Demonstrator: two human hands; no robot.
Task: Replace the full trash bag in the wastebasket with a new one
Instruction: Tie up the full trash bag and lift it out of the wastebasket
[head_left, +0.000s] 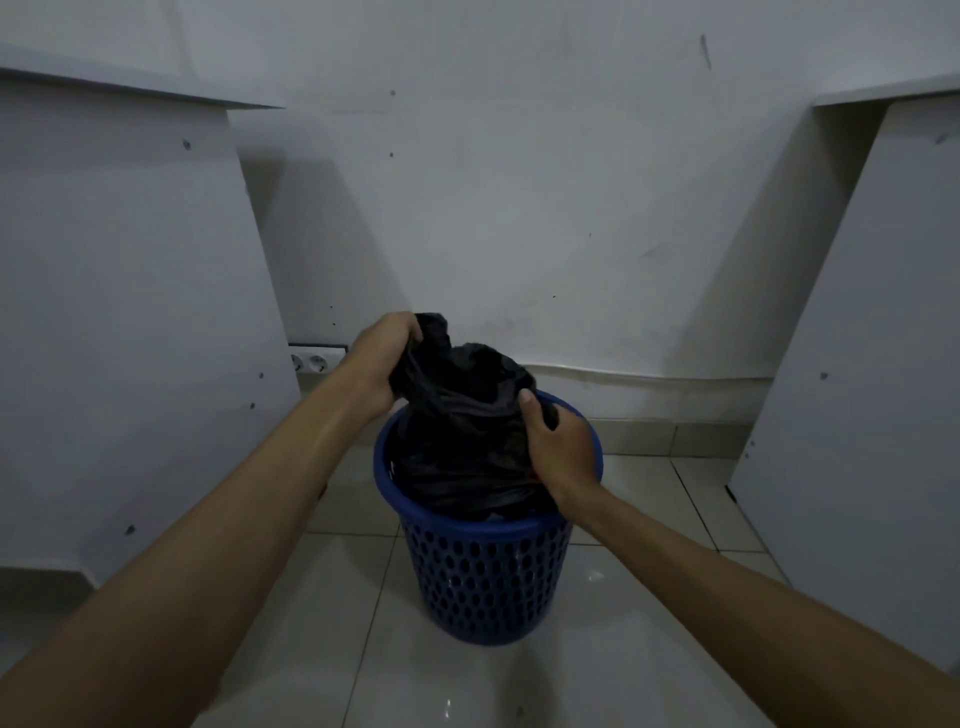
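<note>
Trash bag (467, 415), black and bulging, sits in our blue wastebasket (483, 577) on the tiled floor (649, 670), its gathered top rising above the rim toward 11 o'clock. Our left hand (376, 364) has its grip curled round the bunched neck; our right hand (558, 447), at 3 o'clock on the rim, pinches a fold of plastic. We judge we are at the removal step: next we must lift straight up, steadily, so the basket stays down. No new bag shows. A wall socket (311, 361) sits at 9 o'clock.
</note>
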